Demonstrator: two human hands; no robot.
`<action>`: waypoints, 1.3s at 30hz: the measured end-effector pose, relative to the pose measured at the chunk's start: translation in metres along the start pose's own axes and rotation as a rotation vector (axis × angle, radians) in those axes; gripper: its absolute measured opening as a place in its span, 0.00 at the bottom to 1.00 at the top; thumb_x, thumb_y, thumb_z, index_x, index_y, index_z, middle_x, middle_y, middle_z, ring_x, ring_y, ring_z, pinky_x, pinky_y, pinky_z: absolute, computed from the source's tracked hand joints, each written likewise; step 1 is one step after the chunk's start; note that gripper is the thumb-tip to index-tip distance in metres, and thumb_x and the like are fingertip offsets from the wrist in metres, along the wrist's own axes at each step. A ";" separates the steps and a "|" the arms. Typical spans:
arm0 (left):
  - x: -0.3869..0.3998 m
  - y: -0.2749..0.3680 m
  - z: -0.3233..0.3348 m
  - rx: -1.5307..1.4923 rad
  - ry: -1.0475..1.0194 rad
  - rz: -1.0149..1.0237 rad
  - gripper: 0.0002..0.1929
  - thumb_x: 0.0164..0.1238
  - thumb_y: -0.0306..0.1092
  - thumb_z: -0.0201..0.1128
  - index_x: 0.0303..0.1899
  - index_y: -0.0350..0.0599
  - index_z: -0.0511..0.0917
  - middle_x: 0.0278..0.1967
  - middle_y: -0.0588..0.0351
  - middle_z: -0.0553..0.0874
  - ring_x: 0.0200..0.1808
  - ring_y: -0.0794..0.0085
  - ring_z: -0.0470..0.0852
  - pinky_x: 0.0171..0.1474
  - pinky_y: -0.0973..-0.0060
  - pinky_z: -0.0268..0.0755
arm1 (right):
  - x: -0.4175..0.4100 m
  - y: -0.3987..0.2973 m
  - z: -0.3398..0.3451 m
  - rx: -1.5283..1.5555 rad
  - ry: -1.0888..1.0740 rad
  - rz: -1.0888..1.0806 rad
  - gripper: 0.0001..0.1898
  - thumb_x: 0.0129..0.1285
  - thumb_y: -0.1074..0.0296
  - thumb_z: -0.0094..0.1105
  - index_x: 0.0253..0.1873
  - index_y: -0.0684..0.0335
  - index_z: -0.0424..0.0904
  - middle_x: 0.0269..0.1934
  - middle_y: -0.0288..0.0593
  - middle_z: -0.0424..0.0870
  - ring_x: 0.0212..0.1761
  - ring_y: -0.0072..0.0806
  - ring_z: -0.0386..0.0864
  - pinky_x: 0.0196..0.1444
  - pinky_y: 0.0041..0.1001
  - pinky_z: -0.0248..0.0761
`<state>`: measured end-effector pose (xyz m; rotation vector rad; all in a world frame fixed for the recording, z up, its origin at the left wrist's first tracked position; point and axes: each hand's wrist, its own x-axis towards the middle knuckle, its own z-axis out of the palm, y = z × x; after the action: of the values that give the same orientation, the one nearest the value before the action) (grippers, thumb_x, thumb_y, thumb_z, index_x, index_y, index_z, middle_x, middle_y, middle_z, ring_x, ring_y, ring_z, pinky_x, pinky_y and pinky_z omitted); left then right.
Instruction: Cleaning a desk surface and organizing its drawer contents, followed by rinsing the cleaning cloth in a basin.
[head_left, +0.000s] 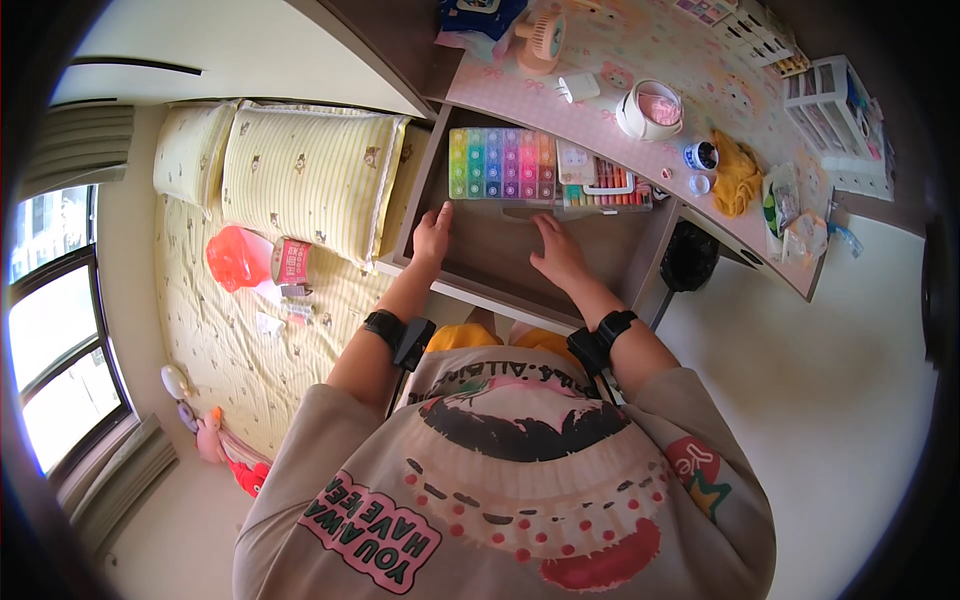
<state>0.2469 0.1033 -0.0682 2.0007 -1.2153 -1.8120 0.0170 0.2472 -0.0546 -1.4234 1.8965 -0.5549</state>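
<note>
Below the desk, a wide drawer (480, 255) is pulled out in front of me. Toward its back lies a plastic case of small compartments (501, 161) in rainbow colours. My left hand (431, 238) is inside the drawer at its left side, fingertips by the case's near left corner; contact is unclear. My right hand (559, 251) hovers over the drawer floor, fingers spread, close to a clear handle (525, 216) at the case's front edge. Neither hand appears to grip anything. Right of the case are a white-handled box of coloured sticks (611, 180) and a pale patterned box (575, 163).
On the pink desktop stand a small fan (540, 41), a white charger (578, 87), a round white container (649, 111) and a yellow cloth (735, 174). A black-lined bin (688, 255) is beside the drawer. Leftward, a bed holds pillows (311, 176) and a red plastic bag (236, 259).
</note>
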 end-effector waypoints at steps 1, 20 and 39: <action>0.002 -0.002 -0.001 -0.042 -0.026 -0.007 0.37 0.71 0.61 0.58 0.68 0.38 0.67 0.59 0.50 0.78 0.59 0.63 0.77 0.58 0.65 0.71 | -0.003 -0.001 0.000 0.001 -0.005 0.006 0.35 0.51 0.70 0.68 0.67 0.63 0.67 0.67 0.49 0.70 0.67 0.46 0.70 0.67 0.37 0.68; 0.007 -0.004 0.008 0.228 0.018 0.268 0.31 0.75 0.59 0.54 0.64 0.38 0.73 0.54 0.49 0.83 0.57 0.66 0.78 0.61 0.71 0.67 | -0.050 0.004 0.012 0.081 -0.127 0.047 0.28 0.59 0.67 0.62 0.67 0.58 0.70 0.65 0.48 0.73 0.63 0.41 0.76 0.62 0.35 0.72; 0.020 -0.010 0.012 0.205 0.007 0.127 0.34 0.75 0.65 0.45 0.57 0.40 0.78 0.49 0.38 0.83 0.55 0.48 0.80 0.58 0.62 0.69 | -0.015 0.085 -0.059 0.490 0.948 0.711 0.35 0.64 0.49 0.65 0.69 0.63 0.66 0.57 0.53 0.80 0.58 0.45 0.78 0.60 0.36 0.68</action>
<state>0.2391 0.1010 -0.0922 1.9774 -1.5442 -1.6797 -0.0801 0.2839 -0.0699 -0.0678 2.5034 -1.3384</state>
